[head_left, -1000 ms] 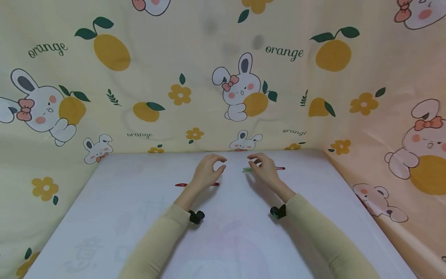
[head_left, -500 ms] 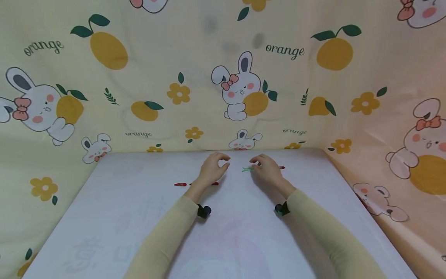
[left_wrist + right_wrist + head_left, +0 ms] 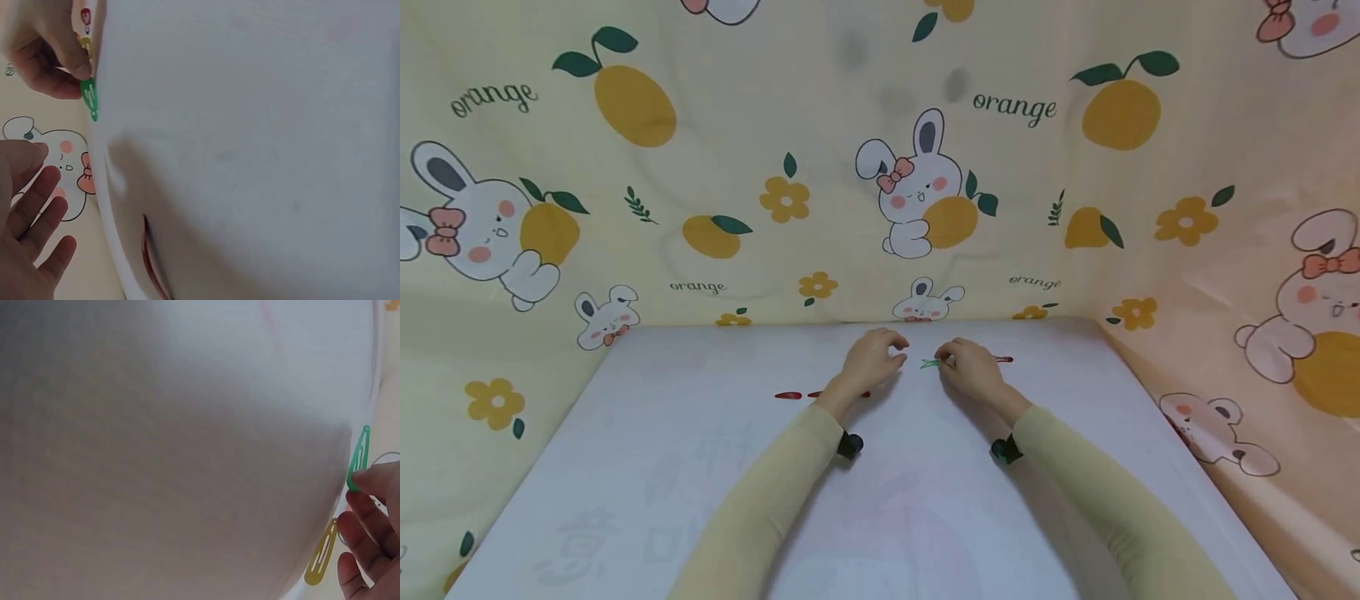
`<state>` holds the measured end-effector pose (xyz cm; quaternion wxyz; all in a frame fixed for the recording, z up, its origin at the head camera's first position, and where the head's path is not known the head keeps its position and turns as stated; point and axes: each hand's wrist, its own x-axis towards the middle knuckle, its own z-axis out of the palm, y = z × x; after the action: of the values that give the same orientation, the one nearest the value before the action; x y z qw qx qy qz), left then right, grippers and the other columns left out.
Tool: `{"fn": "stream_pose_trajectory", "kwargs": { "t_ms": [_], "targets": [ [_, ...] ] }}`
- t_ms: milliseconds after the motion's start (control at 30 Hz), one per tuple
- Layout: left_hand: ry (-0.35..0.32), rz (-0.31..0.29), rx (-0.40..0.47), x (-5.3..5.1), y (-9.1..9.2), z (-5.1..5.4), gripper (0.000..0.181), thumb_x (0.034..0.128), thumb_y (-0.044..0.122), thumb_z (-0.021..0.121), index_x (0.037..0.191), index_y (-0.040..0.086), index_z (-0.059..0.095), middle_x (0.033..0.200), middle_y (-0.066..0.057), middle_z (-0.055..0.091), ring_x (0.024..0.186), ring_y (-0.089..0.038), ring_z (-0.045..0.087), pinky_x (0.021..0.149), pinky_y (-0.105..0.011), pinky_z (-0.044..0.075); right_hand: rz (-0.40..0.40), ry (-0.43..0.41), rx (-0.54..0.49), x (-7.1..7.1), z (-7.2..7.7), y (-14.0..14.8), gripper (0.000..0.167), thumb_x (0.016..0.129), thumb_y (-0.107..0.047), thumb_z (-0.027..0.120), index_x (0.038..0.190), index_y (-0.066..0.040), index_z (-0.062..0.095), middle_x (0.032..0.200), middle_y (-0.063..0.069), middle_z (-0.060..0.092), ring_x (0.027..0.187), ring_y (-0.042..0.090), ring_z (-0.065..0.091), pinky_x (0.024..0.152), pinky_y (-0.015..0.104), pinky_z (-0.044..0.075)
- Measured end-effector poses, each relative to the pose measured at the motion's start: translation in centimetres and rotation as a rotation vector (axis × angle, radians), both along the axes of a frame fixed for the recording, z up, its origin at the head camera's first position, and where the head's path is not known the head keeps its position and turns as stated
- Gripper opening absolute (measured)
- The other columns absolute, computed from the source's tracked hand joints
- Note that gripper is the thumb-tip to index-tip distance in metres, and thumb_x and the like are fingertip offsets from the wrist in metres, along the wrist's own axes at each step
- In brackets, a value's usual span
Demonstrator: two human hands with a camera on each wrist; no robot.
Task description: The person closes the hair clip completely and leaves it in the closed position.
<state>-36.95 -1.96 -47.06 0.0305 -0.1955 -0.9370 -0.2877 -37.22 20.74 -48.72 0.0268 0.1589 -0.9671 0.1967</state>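
A green hair clip (image 3: 929, 363) (image 3: 90, 97) (image 3: 359, 456) is pinched at its wide end between the thumb and a finger of the right hand (image 3: 973, 371) (image 3: 378, 519), its narrow end pointing left in the head view. Beside that hand, in the right wrist view, lies a yellow clip (image 3: 322, 553). A red clip (image 3: 1005, 359) (image 3: 86, 19) shows past the same hand. Holding nothing, the left hand (image 3: 871, 362) (image 3: 31, 215) hovers left of the green clip, its fingers bent loosely and apart from the thumb.
Red clips (image 3: 788, 396) lie on the white table (image 3: 625, 450) left of and partly behind the left wrist. A dark red clip (image 3: 150, 262) shows low in the left wrist view. A patterned cloth (image 3: 820, 100) stands behind the table's far edge.
The left hand has moved right, closer to the green clip. The right hand's fingers have come down and taken hold of that clip.
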Motion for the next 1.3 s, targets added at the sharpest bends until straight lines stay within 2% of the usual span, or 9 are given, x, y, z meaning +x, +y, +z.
{"fn": "stream_pose_trajectory", "kwargs": {
  "t_ms": [300,467,700,1000,1300],
  "targets": [
    [-0.024,-0.001,-0.071,-0.4,0.9,-0.4,0.024,0.1013,0.022,0.068,0.123,0.014,0.073,0.122,-0.003,0.069,0.117,-0.024,0.061,0.100,-0.041,0.050,0.027,0.047,0.018,-0.1,0.1,-0.1,0.019,0.096,-0.008,0.072,0.114,-0.008,0.076,0.109,0.009,0.072,0.099,0.027,0.068,0.086,0.045,0.057],
    [-0.034,-0.006,-0.069,-0.6,1.3,-0.7,0.023,0.1008,0.022,0.068,0.122,0.014,0.073,0.121,-0.003,0.069,0.117,-0.024,0.062,0.101,-0.041,0.050,0.033,0.059,0.019,-0.2,0.0,-0.1,0.017,0.096,-0.008,0.071,0.112,-0.008,0.076,0.106,0.008,0.072,0.097,0.026,0.068,0.085,0.044,0.057],
    [-0.015,-0.018,-0.088,-0.9,1.8,-1.2,0.024,0.0988,0.022,0.069,0.121,0.014,0.074,0.121,-0.004,0.070,0.117,-0.025,0.063,0.101,-0.042,0.050,0.021,0.065,-0.001,-0.2,0.0,-0.2,0.016,0.097,-0.008,0.071,0.111,-0.008,0.077,0.106,0.008,0.072,0.094,0.025,0.067,0.083,0.043,0.056],
    [0.010,-0.018,-0.085,-0.6,2.1,-0.7,0.022,0.0981,0.019,0.071,0.118,0.012,0.074,0.115,-0.004,0.071,0.108,-0.024,0.065,0.093,-0.041,0.053,0.006,0.111,-0.063,0.1,0.4,-0.6,0.017,0.097,-0.005,0.068,0.110,-0.009,0.078,0.105,0.008,0.071,0.089,0.025,0.065,0.078,0.041,0.055],
    [0.038,-0.013,-0.047,-0.2,1.8,-1.0,0.012,0.1001,0.018,0.067,0.109,0.013,0.075,0.105,0.000,0.070,0.098,-0.019,0.064,0.086,-0.038,0.053,0.007,0.121,-0.119,0.9,1.0,-1.0,0.016,0.097,-0.006,0.068,0.108,-0.009,0.079,0.100,0.006,0.071,0.085,0.022,0.063,0.075,0.039,0.053]
  ]
}}
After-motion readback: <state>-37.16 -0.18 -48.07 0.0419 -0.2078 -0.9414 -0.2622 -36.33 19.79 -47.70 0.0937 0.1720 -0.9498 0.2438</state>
